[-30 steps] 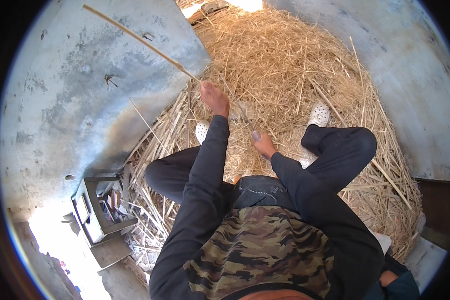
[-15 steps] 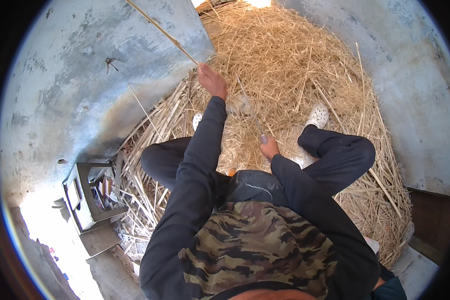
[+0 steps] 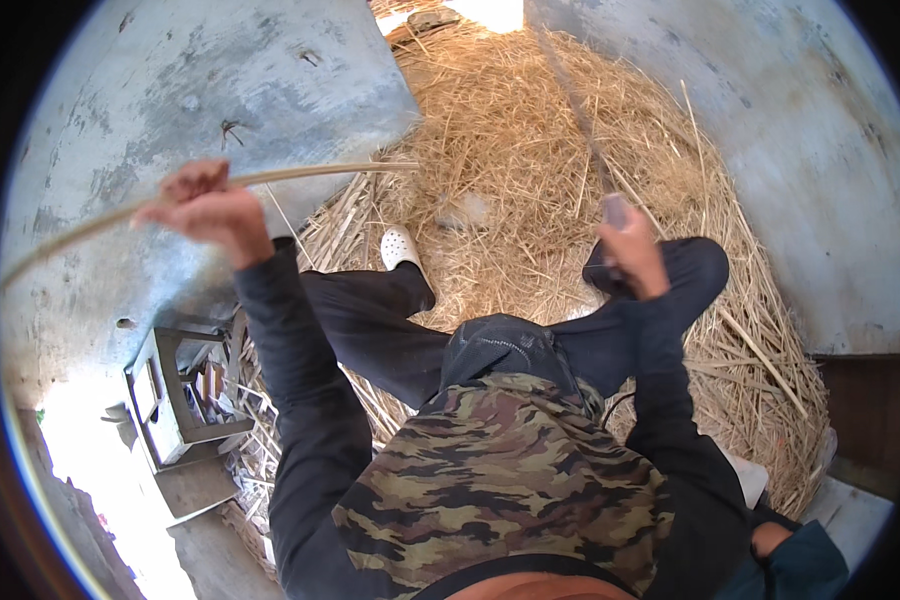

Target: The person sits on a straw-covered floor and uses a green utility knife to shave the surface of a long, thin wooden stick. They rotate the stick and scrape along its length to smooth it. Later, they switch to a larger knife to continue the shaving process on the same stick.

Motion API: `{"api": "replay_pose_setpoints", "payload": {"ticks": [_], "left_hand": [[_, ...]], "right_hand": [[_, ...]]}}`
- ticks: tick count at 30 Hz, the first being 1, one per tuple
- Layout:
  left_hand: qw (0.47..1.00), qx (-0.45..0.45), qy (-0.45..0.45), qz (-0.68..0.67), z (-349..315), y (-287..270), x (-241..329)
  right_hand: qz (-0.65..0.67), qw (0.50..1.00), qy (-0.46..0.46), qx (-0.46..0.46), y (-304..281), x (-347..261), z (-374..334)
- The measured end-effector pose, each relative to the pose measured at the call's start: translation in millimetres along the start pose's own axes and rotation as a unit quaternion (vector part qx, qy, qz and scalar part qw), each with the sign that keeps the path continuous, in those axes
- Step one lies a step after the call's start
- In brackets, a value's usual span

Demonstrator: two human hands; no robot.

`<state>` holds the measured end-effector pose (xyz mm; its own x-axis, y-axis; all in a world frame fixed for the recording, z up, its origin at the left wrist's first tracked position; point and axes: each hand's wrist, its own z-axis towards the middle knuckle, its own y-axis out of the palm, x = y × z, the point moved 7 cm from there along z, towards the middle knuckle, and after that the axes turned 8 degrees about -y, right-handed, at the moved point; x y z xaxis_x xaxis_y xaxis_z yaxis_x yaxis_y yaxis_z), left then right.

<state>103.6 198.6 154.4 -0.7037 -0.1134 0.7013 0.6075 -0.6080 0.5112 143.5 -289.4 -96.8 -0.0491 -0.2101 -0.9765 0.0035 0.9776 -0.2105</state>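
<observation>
My left hand [image 3: 215, 210] is raised at the left, closed round a long, thin bamboo strip [image 3: 325, 171]. The strip bows past the hand toward the left rim, and its pale end points right, over the shavings. Above my bent right knee, my right hand [image 3: 634, 252] grips the handle of a long-bladed knife [image 3: 580, 110]. Its narrow blade slants up and away toward the far wall, slightly blurred, well apart from the strip. Dark cloth [image 3: 495, 345] lies over my lap.
A thick bed of straw-coloured shavings [image 3: 510, 120] spreads between two blue-grey walls [image 3: 300, 60]. Split strips [image 3: 345, 220] lie along the left. A small wooden shelf unit [image 3: 160, 395] stands at lower left. Another person's teal sleeve [image 3: 810, 560] shows at lower right.
My left hand has swung left with the strip, which turned from slanting up-left to nearly level. My right hand has moved right and up with the knife, its blade now farther out.
</observation>
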Motion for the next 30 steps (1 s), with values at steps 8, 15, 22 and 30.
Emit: {"api": "replay_pose_setpoints", "payload": {"ticks": [8, 15, 22, 30], "left_hand": [[0.962, 0.201, -0.078, -0.167, -77, -138, -55], [0.919, 0.240, -0.227, -0.215, -124, -164, -94], [0.928, 0.172, -0.240, -0.225, -119, -121, -83], [0.930, 0.163, -0.230, -0.237, -137, -90, -65]], "right_hand": [[-0.165, 0.928, -0.049, 0.331, -202, 74, -126], [-0.334, 0.835, 0.286, 0.331, -180, 279, -307], [-0.231, 0.861, 0.372, 0.259, -118, 401, -382], [-0.164, 0.867, 0.438, 0.170, -49, 391, -326]]}}
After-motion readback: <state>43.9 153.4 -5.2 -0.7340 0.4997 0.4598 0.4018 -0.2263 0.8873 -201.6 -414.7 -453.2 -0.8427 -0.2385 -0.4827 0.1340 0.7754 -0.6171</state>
